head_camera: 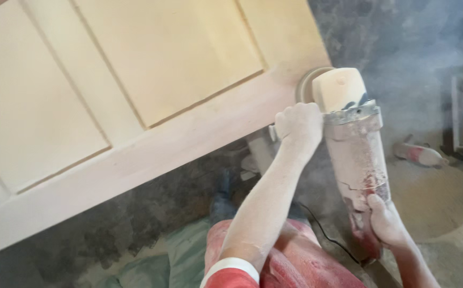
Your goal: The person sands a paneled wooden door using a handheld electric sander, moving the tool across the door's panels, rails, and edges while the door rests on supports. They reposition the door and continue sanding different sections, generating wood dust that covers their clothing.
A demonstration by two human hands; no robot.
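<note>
Dust everywhere in this one. The person has an angle grinder (pixel 351 144) running along the lower right corner of a big pale wooden panelled door (pixel 135 90), which fills the upper left and centre of the frame and lies flat, its bottom rail running diagonally from lower left up to the right. The grinder sits right of centre, head pointing up the frame, its round sanding disc (pixel 309 82) touching the door's corner edge.

The left hand (pixel 298 125) is in the middle of the frame, grip pressed together around the side handle just beside the grinder's head. The right hand (pixel 383 221) is lower right, fingers wrapped shut on the tail end of the grinder body. Both arms and the tool are coated in fine pale dust, with bits of red showing through on the casing.

A black power cord (pixel 322 229) trails from the grinder's rear across the person's red trousers (pixel 295 261) at the bottom. On the grey floor (pixel 402 42) at right lies a second dusty tool (pixel 418 153), well apart, beside a mound of sawdust (pixel 434 197).
</note>
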